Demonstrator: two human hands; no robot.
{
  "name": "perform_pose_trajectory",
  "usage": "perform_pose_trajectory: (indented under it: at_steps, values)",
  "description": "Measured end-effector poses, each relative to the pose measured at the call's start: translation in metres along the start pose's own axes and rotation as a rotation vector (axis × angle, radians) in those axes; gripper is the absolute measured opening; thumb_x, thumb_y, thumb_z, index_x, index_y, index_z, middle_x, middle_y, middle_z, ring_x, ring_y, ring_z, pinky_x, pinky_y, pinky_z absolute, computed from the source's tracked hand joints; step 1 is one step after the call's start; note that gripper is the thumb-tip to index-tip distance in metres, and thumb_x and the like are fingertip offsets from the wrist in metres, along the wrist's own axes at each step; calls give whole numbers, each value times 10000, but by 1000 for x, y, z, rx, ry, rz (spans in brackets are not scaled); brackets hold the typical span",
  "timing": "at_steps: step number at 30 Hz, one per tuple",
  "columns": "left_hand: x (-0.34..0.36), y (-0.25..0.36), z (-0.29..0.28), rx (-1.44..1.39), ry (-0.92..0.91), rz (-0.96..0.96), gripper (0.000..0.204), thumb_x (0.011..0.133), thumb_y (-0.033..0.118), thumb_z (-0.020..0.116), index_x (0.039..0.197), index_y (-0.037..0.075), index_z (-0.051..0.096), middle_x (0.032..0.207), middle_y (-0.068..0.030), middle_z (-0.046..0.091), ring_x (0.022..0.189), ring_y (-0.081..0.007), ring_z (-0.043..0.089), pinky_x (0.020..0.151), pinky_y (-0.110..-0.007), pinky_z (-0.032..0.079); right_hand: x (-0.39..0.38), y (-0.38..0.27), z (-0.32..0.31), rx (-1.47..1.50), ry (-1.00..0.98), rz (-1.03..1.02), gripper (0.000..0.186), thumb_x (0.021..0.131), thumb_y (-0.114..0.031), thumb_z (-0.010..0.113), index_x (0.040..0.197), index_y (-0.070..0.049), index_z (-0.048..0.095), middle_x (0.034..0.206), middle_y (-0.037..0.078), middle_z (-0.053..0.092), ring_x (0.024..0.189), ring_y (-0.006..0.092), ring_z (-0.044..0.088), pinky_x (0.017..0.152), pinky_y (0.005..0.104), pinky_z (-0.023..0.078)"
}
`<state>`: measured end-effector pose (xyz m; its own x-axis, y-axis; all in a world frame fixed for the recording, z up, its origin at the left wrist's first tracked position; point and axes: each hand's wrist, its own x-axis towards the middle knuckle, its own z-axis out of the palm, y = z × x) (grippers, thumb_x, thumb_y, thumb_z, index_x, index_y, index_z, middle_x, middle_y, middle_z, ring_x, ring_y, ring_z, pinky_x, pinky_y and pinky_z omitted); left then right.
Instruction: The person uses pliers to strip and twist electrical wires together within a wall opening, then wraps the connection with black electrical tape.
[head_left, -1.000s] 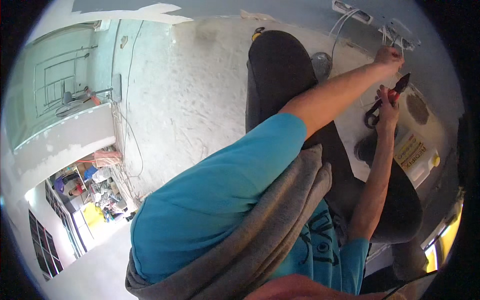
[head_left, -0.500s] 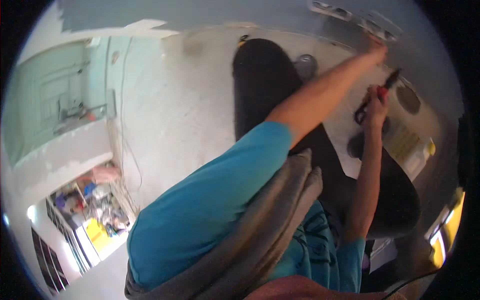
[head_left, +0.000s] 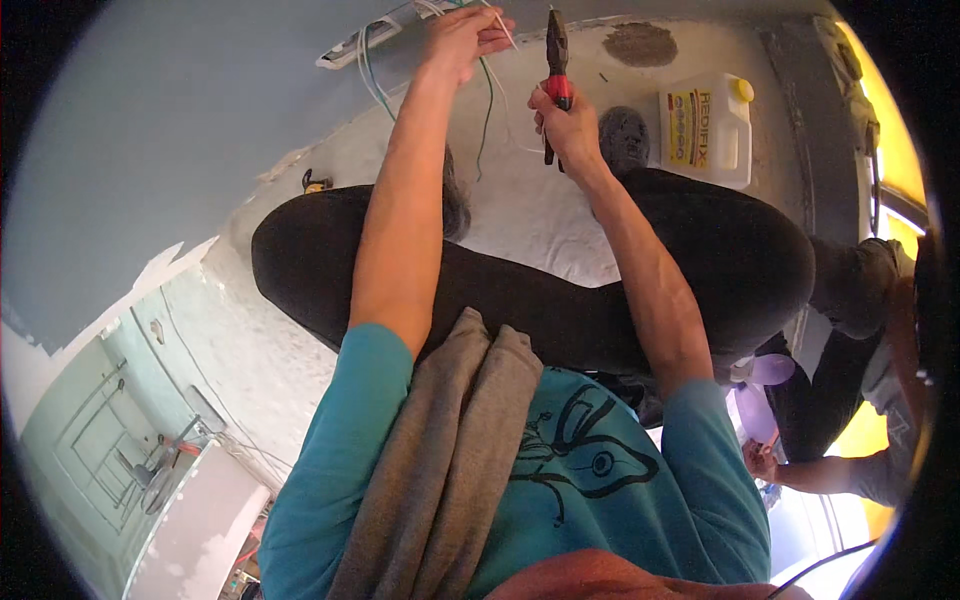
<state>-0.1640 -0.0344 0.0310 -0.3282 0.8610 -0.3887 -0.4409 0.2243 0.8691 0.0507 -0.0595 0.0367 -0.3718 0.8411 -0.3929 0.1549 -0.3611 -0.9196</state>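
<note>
Near the top of the head view, my left hand [head_left: 460,45] is closed on a white wire [head_left: 507,32], whose end sticks out past the fingers. A thin green wire [head_left: 488,115] hangs below that hand. Beside it, white and dark loops of wire [head_left: 368,68] come out of a white frame [head_left: 345,48] set in the grey wall. My right hand [head_left: 570,130] grips a pair of pliers [head_left: 557,50] with red and black handles, jaws pointing up. The pliers are apart from the white wire.
A white jug [head_left: 735,140] with a yellow cap stands by my right foot [head_left: 624,138]. A small yellow-and-black object [head_left: 316,182] lies by my left knee, near the wall. At far right, another person's hand [head_left: 762,462] is beside a purple object [head_left: 760,405].
My view has swung right. My left hand, earlier at the white frame, is now just beside it with the wire. The pliers now point up, closer to that hand.
</note>
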Motion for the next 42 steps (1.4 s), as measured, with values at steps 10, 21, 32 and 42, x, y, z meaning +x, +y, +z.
perform_pose_trajectory:
  at_steps: [10,21,32,42]
  values:
    - [-14,21,10,132,43,92,228,913,154,640,1042,-34,639,991,-161,701,828,-241,707,755,-328,603,0,-7,1,-111,-10,-19,181,921,-207,633,1013,-55,602,788,24,648,614,94,560,558,279,464]
    - [-14,19,12,129,68,159,217,905,162,637,960,-46,660,886,-164,706,752,-214,701,702,-321,605,-2,-16,4,35,-69,88,154,928,-204,629,969,-65,580,731,1,579,598,90,526,535,273,435]
    - [-14,16,8,102,48,217,206,932,140,597,961,-53,663,853,-173,706,713,-207,703,659,-325,617,-3,-24,-2,138,-155,198,144,928,-203,641,967,-78,582,750,-8,552,648,104,529,608,279,442]
    - [-12,13,5,98,61,266,176,926,110,596,923,-52,666,835,-162,697,687,-210,699,637,-345,622,-9,-44,-8,279,-265,332,133,928,-189,633,964,-76,572,753,7,566,642,122,545,599,295,462]
